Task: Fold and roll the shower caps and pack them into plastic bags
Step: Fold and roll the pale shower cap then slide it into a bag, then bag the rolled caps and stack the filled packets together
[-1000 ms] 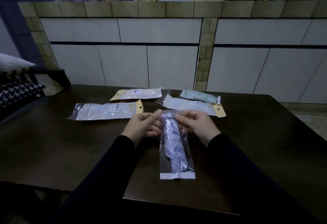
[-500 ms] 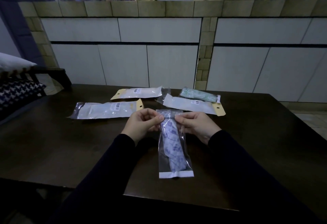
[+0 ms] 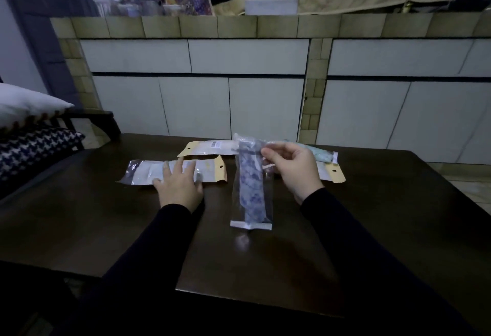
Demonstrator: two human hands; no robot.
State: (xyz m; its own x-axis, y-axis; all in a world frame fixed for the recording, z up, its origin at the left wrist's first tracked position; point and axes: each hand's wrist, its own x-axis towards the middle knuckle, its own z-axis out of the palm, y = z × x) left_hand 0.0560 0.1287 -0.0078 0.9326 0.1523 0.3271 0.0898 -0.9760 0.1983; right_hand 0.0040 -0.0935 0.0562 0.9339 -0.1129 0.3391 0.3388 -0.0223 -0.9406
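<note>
right hand (image 3: 297,169) pinches clear bag (image 3: 251,187) top, blue-patterned rolled cap inside, seemingly sealed; left hand (image 3: 179,185) flat, open

The table (image 3: 372,202) is dark wood with a smooth, faintly glossy finish. The clear plastic bag (image 3: 252,218) is shiny, holding a roll of patterned cloth-like shower cap (image 3: 251,184).

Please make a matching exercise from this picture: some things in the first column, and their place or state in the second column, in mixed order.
Things:
1. blue-patterned bag
2. yellow-topped bag
3. green bag
4. pillow

Places or states:
A. far left, off the table
B. lying behind the right hand
C. hanging from the right hand
D. under the left hand

Pairs: 1-C, 2-D, 3-B, 4-A
</note>
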